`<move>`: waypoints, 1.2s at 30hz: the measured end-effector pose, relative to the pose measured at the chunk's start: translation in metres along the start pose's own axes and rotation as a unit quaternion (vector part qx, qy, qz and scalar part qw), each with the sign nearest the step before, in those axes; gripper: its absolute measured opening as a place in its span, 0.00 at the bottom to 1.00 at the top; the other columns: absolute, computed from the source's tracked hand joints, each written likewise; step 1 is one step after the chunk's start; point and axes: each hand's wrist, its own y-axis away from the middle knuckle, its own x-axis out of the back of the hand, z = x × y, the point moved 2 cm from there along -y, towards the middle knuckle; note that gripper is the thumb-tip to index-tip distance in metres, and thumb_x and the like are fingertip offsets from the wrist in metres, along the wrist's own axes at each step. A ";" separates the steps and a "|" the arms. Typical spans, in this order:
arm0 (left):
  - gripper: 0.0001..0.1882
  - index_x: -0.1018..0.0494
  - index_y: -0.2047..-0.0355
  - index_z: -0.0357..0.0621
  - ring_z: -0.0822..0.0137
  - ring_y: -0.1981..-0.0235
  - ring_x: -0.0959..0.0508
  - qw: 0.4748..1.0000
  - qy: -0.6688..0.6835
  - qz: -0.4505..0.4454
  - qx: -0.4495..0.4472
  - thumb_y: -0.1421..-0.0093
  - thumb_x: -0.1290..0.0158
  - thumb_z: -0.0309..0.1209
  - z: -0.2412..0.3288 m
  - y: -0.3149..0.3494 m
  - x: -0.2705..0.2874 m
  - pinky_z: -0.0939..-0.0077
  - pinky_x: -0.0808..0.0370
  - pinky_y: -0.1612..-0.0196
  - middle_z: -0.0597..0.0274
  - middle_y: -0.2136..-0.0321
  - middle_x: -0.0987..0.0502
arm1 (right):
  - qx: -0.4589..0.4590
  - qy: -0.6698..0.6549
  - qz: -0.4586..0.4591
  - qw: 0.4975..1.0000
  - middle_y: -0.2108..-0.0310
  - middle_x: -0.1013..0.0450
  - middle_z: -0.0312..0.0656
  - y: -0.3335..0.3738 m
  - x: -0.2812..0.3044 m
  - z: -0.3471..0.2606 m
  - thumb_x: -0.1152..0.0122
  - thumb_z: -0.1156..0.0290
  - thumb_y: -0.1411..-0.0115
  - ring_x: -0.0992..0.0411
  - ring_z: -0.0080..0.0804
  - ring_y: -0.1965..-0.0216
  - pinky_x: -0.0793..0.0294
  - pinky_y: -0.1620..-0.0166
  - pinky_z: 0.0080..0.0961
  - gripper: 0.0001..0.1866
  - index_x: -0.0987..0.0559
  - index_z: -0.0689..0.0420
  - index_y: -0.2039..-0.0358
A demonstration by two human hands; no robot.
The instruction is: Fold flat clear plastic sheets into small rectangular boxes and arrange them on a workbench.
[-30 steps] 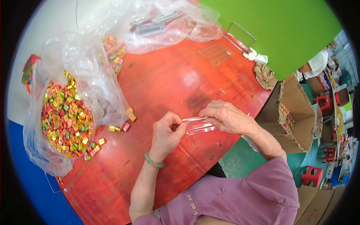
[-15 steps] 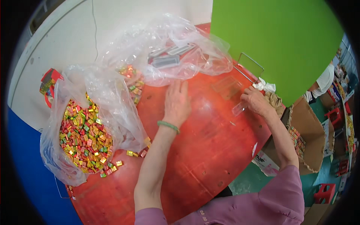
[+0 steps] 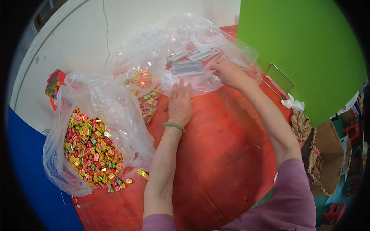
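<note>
My left hand [image 3: 180, 104], with a green bead bracelet at the wrist, lies open with fingers stretched out, its fingertips at the near edge of a clear plastic bag [image 3: 227, 36]. My right hand [image 3: 230, 74] reaches to the right part of that bag, its fingers curled together. What they pinch, if anything, I cannot make out. Several clear plastic boxes lie in the bag, a rectangular one [image 3: 186, 67] just left of my right fingertips. Beside my left hand, wrapped small candies [image 3: 148, 102] show partly under plastic film.
A large open plastic bag [image 3: 54, 154] full of wrapped candies stands at the left of the red table [image 3: 216, 154], with loose candies [image 3: 122, 184] by it. Brown cloth [image 3: 300, 125] and white tissue [image 3: 293, 103] lie at the right edge, near a cardboard box [image 3: 331, 158] and a wire handle [image 3: 278, 79].
My right hand has moved from the table's right side, where it held a clear plastic box, up and left to the bag. The clear boxes there are no longer seen. My left hand stays nearly put.
</note>
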 end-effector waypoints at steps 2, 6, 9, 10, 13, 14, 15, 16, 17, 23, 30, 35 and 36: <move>0.20 0.32 0.51 0.40 0.52 0.49 0.33 0.998 0.008 0.032 -0.060 0.45 0.47 0.31 0.003 -0.007 -0.001 0.56 0.37 0.46 0.52 0.53 0.30 | -0.027 -0.003 -0.044 0.999 0.57 0.28 0.52 -0.050 -0.029 -0.005 0.46 0.70 0.42 0.30 0.51 0.54 0.30 0.55 0.43 0.12 0.25 0.60 0.59; 0.18 0.29 0.54 0.41 0.51 0.49 0.33 0.997 0.049 -0.052 -0.006 0.44 0.47 0.33 -0.012 0.001 -0.007 0.59 0.35 0.46 0.54 0.55 0.29 | -0.038 -0.010 0.010 0.999 0.52 0.30 0.53 -0.101 -0.080 -0.017 0.46 0.62 0.40 0.31 0.53 0.51 0.30 0.51 0.45 0.18 0.27 0.58 0.52; 0.13 0.28 0.61 0.41 0.51 0.54 0.31 0.990 0.105 -0.061 0.069 0.45 0.46 0.33 -0.019 0.009 -0.006 0.58 0.34 0.50 0.54 0.59 0.28 | -0.119 0.018 -0.003 0.993 0.47 0.32 0.51 -0.117 -0.099 -0.013 0.43 0.50 0.43 0.34 0.53 0.46 0.34 0.46 0.48 0.28 0.29 0.57 0.49; 0.10 0.29 0.65 0.40 0.49 0.58 0.30 0.990 0.110 -0.037 0.079 0.44 0.46 0.32 -0.021 0.010 -0.003 0.58 0.33 0.53 0.52 0.62 0.28 | -0.113 0.013 -0.008 0.994 0.47 0.32 0.51 -0.118 -0.102 -0.017 0.43 0.50 0.43 0.34 0.53 0.46 0.34 0.46 0.48 0.28 0.29 0.57 0.49; 0.08 0.30 0.71 0.39 0.47 0.63 0.30 0.991 0.095 -0.011 0.097 0.44 0.47 0.32 -0.026 0.017 0.003 0.58 0.32 0.56 0.50 0.68 0.27 | -0.155 0.058 0.011 0.986 0.46 0.32 0.48 -0.113 -0.095 -0.019 0.40 0.41 0.50 0.38 0.48 0.43 0.38 0.43 0.49 0.38 0.29 0.56 0.47; 0.08 0.31 0.72 0.39 0.48 0.64 0.31 0.992 0.077 -0.008 0.101 0.45 0.46 0.31 -0.027 0.018 0.006 0.58 0.33 0.57 0.50 0.70 0.28 | -0.164 0.075 -0.025 0.983 0.47 0.32 0.47 -0.112 -0.093 -0.021 0.39 0.39 0.52 0.38 0.48 0.43 0.39 0.43 0.50 0.40 0.29 0.56 0.46; 0.08 0.31 0.72 0.39 0.48 0.64 0.31 0.992 0.076 -0.008 0.101 0.45 0.46 0.31 -0.026 0.020 0.008 0.58 0.33 0.57 0.50 0.70 0.28 | -0.174 0.093 -0.059 0.979 0.48 0.31 0.47 -0.109 -0.091 -0.022 0.39 0.37 0.54 0.38 0.47 0.42 0.40 0.43 0.51 0.42 0.29 0.56 0.46; 0.08 0.30 0.73 0.39 0.48 0.64 0.31 0.992 0.066 -0.010 0.102 0.45 0.46 0.31 -0.025 0.023 0.011 0.58 0.33 0.57 0.51 0.71 0.27 | -0.174 0.092 -0.058 0.979 0.48 0.31 0.47 -0.108 -0.088 -0.023 0.39 0.37 0.54 0.38 0.47 0.42 0.40 0.43 0.51 0.42 0.29 0.56 0.46; 0.08 0.30 0.73 0.39 0.48 0.65 0.31 0.993 0.057 -0.011 0.103 0.45 0.47 0.31 -0.024 0.024 0.013 0.58 0.33 0.58 0.51 0.72 0.27 | -0.130 0.099 -0.059 0.985 0.48 0.31 0.48 -0.107 -0.084 -0.026 0.37 0.38 0.55 0.38 0.48 0.42 0.41 0.44 0.52 0.42 0.29 0.58 0.48; 0.09 0.31 0.75 0.39 0.49 0.66 0.31 0.992 0.051 0.001 0.115 0.45 0.46 0.32 -0.021 0.024 0.018 0.58 0.34 0.58 0.52 0.73 0.27 | -0.043 0.074 -0.011 0.996 0.57 0.26 0.51 -0.093 -0.086 -0.039 0.30 0.49 0.58 0.30 0.49 0.51 0.39 0.46 0.51 0.34 0.27 0.62 0.57; 0.14 0.28 0.62 0.37 0.53 0.58 0.28 0.974 0.150 -0.019 0.169 0.43 0.43 0.35 -0.019 0.023 0.019 0.62 0.31 0.54 0.51 0.64 0.24 | -0.072 -0.144 0.063 0.985 0.64 0.26 0.54 -0.058 -0.032 -0.052 0.29 0.59 0.57 0.27 0.53 0.63 0.29 0.60 0.43 0.32 0.30 0.62 0.55; 0.23 0.32 0.52 0.36 0.65 0.52 0.27 0.562 0.767 0.073 0.299 0.41 0.42 0.39 0.029 0.005 0.070 0.69 0.30 0.50 0.55 0.57 0.26 | 0.001 -0.210 0.042 0.977 0.61 0.27 0.52 0.022 -0.002 -0.117 0.29 0.62 0.55 0.27 0.46 0.60 0.28 0.59 0.38 0.32 0.31 0.62 0.52; 0.23 0.32 0.52 0.36 0.65 0.52 0.27 0.562 0.767 0.070 0.302 0.41 0.42 0.39 0.033 0.012 0.072 0.69 0.30 0.50 0.55 0.57 0.26 | 0.012 -0.223 0.005 0.975 0.59 0.27 0.51 0.037 -0.002 -0.127 0.29 0.63 0.54 0.27 0.42 0.58 0.28 0.58 0.36 0.32 0.32 0.61 0.51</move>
